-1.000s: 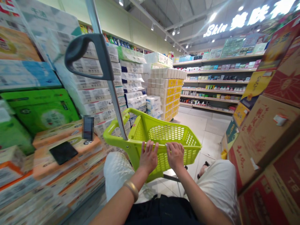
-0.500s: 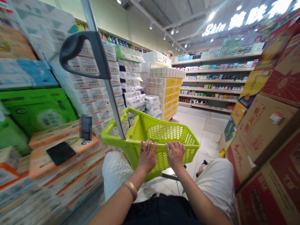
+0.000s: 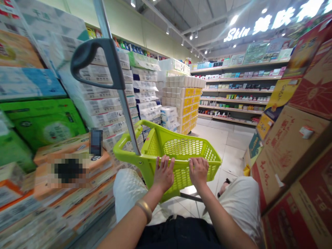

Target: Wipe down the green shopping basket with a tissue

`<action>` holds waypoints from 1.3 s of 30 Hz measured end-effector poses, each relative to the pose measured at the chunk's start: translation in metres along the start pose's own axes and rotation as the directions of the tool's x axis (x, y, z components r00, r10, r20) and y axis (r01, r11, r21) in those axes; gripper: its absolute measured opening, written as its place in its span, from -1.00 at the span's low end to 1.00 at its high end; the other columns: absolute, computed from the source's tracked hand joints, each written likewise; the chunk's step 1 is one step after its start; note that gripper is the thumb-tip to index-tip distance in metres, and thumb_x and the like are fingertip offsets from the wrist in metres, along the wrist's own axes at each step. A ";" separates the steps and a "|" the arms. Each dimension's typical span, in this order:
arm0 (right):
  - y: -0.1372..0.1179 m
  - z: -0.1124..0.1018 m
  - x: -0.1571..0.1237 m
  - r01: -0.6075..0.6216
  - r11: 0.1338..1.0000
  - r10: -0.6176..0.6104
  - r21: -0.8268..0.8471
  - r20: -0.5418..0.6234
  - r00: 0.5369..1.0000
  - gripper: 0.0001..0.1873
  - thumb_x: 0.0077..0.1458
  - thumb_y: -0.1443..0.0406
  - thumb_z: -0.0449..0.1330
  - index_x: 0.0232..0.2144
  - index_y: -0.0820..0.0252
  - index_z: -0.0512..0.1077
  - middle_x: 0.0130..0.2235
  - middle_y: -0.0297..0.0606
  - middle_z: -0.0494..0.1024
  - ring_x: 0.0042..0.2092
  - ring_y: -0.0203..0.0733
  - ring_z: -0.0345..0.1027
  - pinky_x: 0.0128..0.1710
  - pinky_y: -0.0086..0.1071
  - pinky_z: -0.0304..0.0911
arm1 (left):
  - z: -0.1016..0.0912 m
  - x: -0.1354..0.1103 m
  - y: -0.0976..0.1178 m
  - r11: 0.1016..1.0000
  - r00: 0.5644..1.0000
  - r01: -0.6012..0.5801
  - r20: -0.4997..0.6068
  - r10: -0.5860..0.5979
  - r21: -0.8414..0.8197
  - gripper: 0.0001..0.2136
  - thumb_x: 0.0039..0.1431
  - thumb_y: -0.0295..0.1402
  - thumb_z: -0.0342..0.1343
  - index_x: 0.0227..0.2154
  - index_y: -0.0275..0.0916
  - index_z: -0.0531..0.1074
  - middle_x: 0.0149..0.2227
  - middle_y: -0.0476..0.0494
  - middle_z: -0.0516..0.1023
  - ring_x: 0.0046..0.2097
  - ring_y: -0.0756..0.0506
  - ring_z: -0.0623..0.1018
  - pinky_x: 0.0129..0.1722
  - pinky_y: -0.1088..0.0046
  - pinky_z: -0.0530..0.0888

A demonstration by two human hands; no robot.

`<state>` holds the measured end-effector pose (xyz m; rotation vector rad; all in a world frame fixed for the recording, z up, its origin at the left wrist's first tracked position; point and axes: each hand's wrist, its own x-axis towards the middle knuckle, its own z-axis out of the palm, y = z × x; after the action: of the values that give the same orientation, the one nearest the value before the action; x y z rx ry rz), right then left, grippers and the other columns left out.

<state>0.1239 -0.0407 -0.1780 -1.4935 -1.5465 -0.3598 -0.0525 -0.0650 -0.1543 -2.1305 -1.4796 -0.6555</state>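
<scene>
A lime-green plastic shopping basket (image 3: 181, 145) on wheels stands on the tiled floor right in front of my knees. My left hand (image 3: 164, 173) rests on its near rim with the fingers curled over the edge. Beside it my right hand (image 3: 198, 171) grips the same rim, fingers hooked over the top. A gold bangle (image 3: 145, 210) sits on my left wrist. The basket's grey pull handle (image 3: 97, 60) stands up on its metal pole at the upper left. No goods show inside the basket.
Stacks of tissue and paper packs (image 3: 52, 117) wall in the left side. Red and brown cardboard boxes (image 3: 298, 145) are piled on the right. More paper stacks (image 3: 185, 103) and product shelves (image 3: 233, 93) stand at the far end of the tiled aisle (image 3: 228, 145).
My right hand has slid a little to the right along the basket's rim. The left hand stays where it was, and the view has shifted slightly.
</scene>
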 end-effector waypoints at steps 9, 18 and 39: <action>0.022 -0.009 0.004 0.040 0.999 -0.040 -0.003 0.037 0.999 -0.67 0.28 0.17 -0.04 -0.27 0.08 0.51 -0.26 -0.25 0.51 -0.09 -0.13 0.21 0.05 -0.25 -0.06 | -0.003 0.000 -0.005 0.999 0.999 -0.034 0.024 0.034 0.003 -0.44 -0.02 -0.39 0.08 0.13 -0.21 0.26 0.07 -0.28 0.33 0.22 -0.26 0.20 0.31 0.02 -0.11; -0.020 0.001 0.001 0.047 0.999 -0.048 0.025 0.067 0.997 -0.72 0.26 0.20 -0.01 -0.23 0.04 0.51 -0.25 -0.25 0.50 -0.10 -0.12 0.20 0.03 -0.24 -0.09 | -0.006 0.003 0.001 1.000 0.998 -0.003 0.068 0.004 -0.022 -0.43 -0.02 -0.39 0.08 0.13 -0.24 0.25 0.10 -0.33 0.31 0.23 -0.30 0.18 0.30 -0.05 -0.12; 0.088 -0.027 -0.001 -0.078 0.990 0.075 -0.120 -0.029 0.997 -0.63 0.28 0.14 -0.08 -0.27 0.10 0.49 -0.23 -0.25 0.50 -0.10 -0.14 0.21 -0.02 -0.27 -0.08 | 0.000 0.024 -0.018 0.996 0.993 -0.091 0.077 0.091 0.003 -0.46 0.00 -0.44 0.04 0.13 -0.23 0.28 0.08 -0.26 0.35 0.25 -0.24 0.17 0.33 0.06 -0.17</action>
<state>0.2133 -0.0420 -0.1974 -1.6319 -1.4658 -0.4317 -0.0619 -0.0424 -0.1380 -2.2259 -1.4117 -0.5411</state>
